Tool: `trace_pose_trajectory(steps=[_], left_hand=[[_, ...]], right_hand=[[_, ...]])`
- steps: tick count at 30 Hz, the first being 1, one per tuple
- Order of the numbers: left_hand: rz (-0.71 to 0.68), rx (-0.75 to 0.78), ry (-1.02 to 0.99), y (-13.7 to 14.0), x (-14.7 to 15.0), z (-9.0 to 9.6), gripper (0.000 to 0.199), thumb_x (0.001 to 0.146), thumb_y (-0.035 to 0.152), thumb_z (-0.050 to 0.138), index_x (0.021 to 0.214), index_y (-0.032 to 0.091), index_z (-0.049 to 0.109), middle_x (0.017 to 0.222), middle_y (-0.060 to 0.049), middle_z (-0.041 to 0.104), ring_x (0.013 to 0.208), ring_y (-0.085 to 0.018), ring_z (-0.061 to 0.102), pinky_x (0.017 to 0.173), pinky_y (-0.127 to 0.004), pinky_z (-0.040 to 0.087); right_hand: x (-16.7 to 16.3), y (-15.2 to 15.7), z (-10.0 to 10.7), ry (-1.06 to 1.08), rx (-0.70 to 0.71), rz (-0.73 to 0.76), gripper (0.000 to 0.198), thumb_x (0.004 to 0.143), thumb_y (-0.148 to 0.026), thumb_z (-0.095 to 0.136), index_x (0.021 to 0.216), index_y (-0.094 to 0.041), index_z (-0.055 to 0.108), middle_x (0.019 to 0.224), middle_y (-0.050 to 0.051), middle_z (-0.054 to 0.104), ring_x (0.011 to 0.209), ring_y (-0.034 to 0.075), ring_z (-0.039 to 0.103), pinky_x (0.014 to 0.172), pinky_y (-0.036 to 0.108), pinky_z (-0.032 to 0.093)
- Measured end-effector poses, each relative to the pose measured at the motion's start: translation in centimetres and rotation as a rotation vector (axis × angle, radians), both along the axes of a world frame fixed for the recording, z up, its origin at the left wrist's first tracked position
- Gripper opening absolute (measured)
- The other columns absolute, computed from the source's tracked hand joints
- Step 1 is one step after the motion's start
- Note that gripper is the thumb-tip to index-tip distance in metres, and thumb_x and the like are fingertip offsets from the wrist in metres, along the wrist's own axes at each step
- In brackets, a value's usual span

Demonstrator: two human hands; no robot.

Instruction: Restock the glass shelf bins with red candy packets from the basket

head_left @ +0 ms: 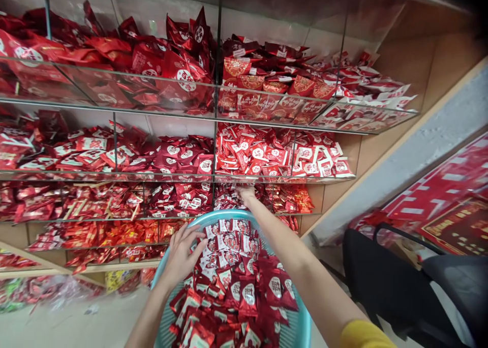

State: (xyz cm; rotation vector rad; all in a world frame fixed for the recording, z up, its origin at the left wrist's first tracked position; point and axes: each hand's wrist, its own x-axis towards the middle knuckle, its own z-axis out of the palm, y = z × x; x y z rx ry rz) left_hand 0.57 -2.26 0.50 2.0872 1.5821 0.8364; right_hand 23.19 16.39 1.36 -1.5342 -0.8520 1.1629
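Note:
A turquoise plastic basket (303,323) full of small red packets stands below me, close to the shelves. My left hand (185,254) lies over its left rim, fingers stretched out and apart, the tips near small red-and-white packets (229,242) inside. Larger dark red packets (247,294) with white labels fill the middle of the basket. Past the far rim, my right hand (247,193) reaches into a low shelf compartment with small dark red packets (225,198). Its fingers are hidden among them and beneath the shelf edge, so what it holds does not show.
Glass-fronted shelves (168,176) with dividers hold many red packets in rows. A black chair (385,282) stands at the right, before red printed sheets (430,185). Under the lowest shelf at left lie clear bags (49,289) with colourful contents.

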Motion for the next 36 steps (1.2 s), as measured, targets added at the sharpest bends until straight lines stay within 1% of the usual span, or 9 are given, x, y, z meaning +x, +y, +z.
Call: trace_pose_trajectory(steps=[4, 10, 16, 18, 22, 25, 27, 31, 36], left_hand=[[-0.006, -0.005, 0.009, 0.1, 0.0, 0.0, 0.025, 0.084, 0.046, 0.045, 0.092, 0.029, 0.062, 0.124, 0.000, 0.057, 0.132, -0.026, 0.028, 0.105, -0.053, 0.023], [-0.015, 0.009, -0.004, 0.3, -0.1, -0.4, 0.025, 0.084, 0.047, 0.046, 0.093, 0.029, 0.061, 0.123, 0.000, 0.057, 0.132, -0.026, 0.028, 0.106, -0.054, 0.023], [0.010, 0.050, -0.129, 0.9, -0.3, -0.5, 0.026, 0.084, 0.046, 0.046, 0.092, 0.025, 0.061, 0.118, -0.004, 0.060, 0.120, -0.024, 0.045, 0.103, -0.049, 0.031], [0.015, 0.043, -0.153, 0.9, -0.3, -0.4, 0.027, 0.084, 0.046, 0.046, 0.092, 0.025, 0.061, 0.118, -0.005, 0.060, 0.120, -0.024, 0.046, 0.103, -0.049, 0.032], [0.006, 0.037, -0.155, 0.8, -0.4, -0.5, 0.027, 0.084, 0.046, 0.047, 0.092, 0.025, 0.061, 0.117, -0.005, 0.060, 0.122, -0.025, 0.044, 0.104, -0.050, 0.031], [-0.007, 0.042, -0.160, 0.7, -0.4, -0.6, 0.027, 0.084, 0.045, 0.046, 0.092, 0.024, 0.061, 0.118, -0.006, 0.060, 0.124, -0.025, 0.041, 0.104, -0.050, 0.030], [-0.013, 0.048, -0.167, 0.7, -0.5, -0.6, 0.027, 0.084, 0.045, 0.046, 0.091, 0.024, 0.061, 0.117, -0.006, 0.060, 0.124, -0.025, 0.042, 0.104, -0.049, 0.030], [-0.007, 0.052, -0.158, 0.7, -0.5, -0.4, 0.026, 0.084, 0.044, 0.047, 0.091, 0.024, 0.062, 0.116, -0.006, 0.061, 0.122, -0.025, 0.044, 0.104, -0.048, 0.031], [-0.014, 0.066, -0.118, 0.8, -0.4, -0.6, 0.024, 0.084, 0.043, 0.047, 0.091, 0.025, 0.062, 0.114, -0.003, 0.062, 0.122, -0.024, 0.044, 0.105, -0.050, 0.030]], right_hand=[[1.0, -1.3, 0.7, -0.115, 0.054, -0.009, 0.010, 0.078, -0.015, 0.056, 0.069, -0.014, 0.053, 0.054, -0.004, 0.052, 0.043, 0.006, 0.050, 0.041, 0.017, 0.038], [4.1, -5.5, 3.0, -0.335, 0.263, 0.076, 0.011, 0.073, -0.027, 0.058, 0.072, -0.016, 0.059, 0.061, -0.003, 0.056, 0.046, 0.009, 0.050, 0.046, 0.020, 0.036], [5.3, -10.7, 6.7, -0.637, 0.584, 0.312, 0.018, 0.083, -0.035, 0.050, 0.081, -0.018, 0.057, 0.073, -0.001, 0.057, 0.064, 0.012, 0.050, 0.064, 0.024, 0.039], [4.4, -11.9, 7.3, -0.611, 0.621, 0.415, 0.018, 0.085, -0.035, 0.048, 0.083, -0.019, 0.056, 0.078, 0.000, 0.056, 0.070, 0.012, 0.049, 0.068, 0.025, 0.039], [1.4, -13.0, 6.6, -0.129, 0.401, 0.561, 0.017, 0.082, -0.038, 0.054, 0.083, -0.021, 0.052, 0.076, -0.003, 0.053, 0.070, 0.010, 0.050, 0.067, 0.024, 0.043], [-0.7, -13.0, 5.3, 0.332, 0.099, 0.495, 0.017, 0.081, -0.035, 0.058, 0.083, -0.021, 0.048, 0.074, -0.004, 0.055, 0.063, 0.008, 0.053, 0.060, 0.021, 0.045], [-1.4, -12.8, 4.8, 0.528, -0.104, 0.446, 0.010, 0.085, -0.028, 0.052, 0.083, -0.019, 0.048, 0.071, -0.003, 0.057, 0.059, 0.008, 0.055, 0.058, 0.021, 0.046], [-1.4, -12.6, 4.9, 0.659, -0.398, 0.414, 0.018, 0.091, -0.028, 0.041, 0.082, -0.016, 0.052, 0.067, 0.000, 0.060, 0.058, 0.008, 0.058, 0.056, 0.020, 0.048], [-0.3, -13.1, 5.6, 0.545, -0.393, 0.574, 0.023, 0.072, -0.033, 0.069, 0.078, -0.018, 0.052, 0.062, -0.005, 0.055, 0.045, 0.003, 0.046, 0.040, 0.013, 0.033]])
